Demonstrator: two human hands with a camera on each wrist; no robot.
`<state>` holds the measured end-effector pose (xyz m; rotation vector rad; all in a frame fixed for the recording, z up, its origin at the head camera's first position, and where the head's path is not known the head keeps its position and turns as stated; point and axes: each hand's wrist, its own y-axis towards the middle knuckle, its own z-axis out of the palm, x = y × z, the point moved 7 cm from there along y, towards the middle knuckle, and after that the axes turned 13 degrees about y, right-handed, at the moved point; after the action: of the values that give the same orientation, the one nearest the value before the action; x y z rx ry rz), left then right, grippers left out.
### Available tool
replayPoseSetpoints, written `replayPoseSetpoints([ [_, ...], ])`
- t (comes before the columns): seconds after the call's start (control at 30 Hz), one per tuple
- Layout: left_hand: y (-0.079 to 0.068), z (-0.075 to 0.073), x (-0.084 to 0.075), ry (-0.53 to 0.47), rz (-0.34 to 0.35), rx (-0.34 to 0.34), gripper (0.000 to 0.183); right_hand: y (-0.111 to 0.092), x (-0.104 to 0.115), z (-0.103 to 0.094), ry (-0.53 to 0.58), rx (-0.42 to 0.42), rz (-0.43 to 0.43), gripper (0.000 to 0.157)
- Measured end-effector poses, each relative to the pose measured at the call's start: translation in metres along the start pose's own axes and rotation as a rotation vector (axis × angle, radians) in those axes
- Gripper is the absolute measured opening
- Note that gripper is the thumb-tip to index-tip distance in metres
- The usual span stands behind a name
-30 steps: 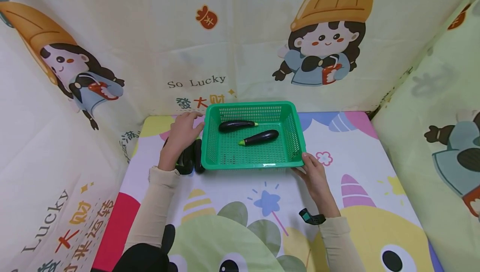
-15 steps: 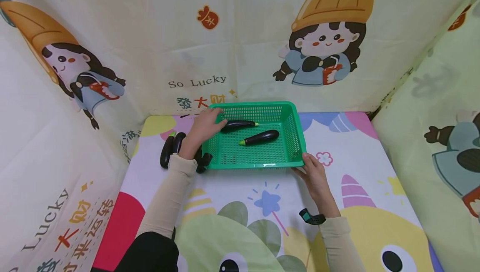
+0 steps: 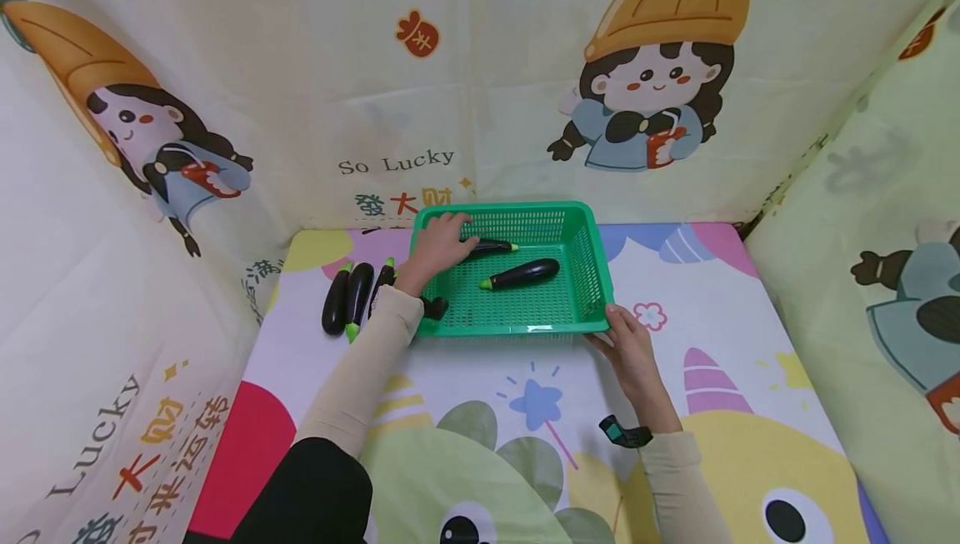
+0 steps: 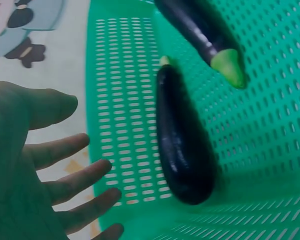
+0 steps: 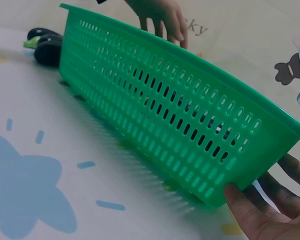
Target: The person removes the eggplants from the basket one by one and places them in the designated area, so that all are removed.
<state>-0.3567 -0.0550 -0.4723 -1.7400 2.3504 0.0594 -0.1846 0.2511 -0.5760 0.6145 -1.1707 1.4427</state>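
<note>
A green plastic basket [image 3: 517,330] stands on the table with two dark purple eggplants inside. One eggplant [image 3: 522,274] lies near the middle; the other eggplant [image 4: 182,137] lies by the back wall, partly hidden by my left hand in the head view. My left hand [image 3: 438,248] hovers over the basket's left end, fingers spread and holding nothing. At the front right corner my right hand [image 3: 628,352] holds the basket, thumb and fingers placed around the corner in the right wrist view.
Left of the basket, several eggplants [image 3: 359,298] lie side by side on the patterned tablecloth [image 3: 480,394], one partly behind my left wrist. A cartoon-print cloth wall [image 3: 495,127] rises right behind the basket, with more cloth at both sides.
My left hand has moved right, from above the loose eggplants to over the basket's left end, uncovering those eggplants. The right hand and basket stay in place.
</note>
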Motion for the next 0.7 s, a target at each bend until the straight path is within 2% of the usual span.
replayPoseSetpoints([
  [0.3,0.017,0.017,0.000,0.023,-0.023,0.088,0.051,0.000,0.000,0.001,0.013,-0.003,0.007,0.065],
  [0.47,0.025,0.027,0.001,0.030,-0.038,0.109,0.052,0.000,0.002,0.000,0.027,-0.012,0.002,0.061],
  [0.7,0.030,0.039,0.003,0.008,-0.051,0.128,0.050,-0.002,0.002,0.000,-0.006,-0.007,0.004,0.065],
])
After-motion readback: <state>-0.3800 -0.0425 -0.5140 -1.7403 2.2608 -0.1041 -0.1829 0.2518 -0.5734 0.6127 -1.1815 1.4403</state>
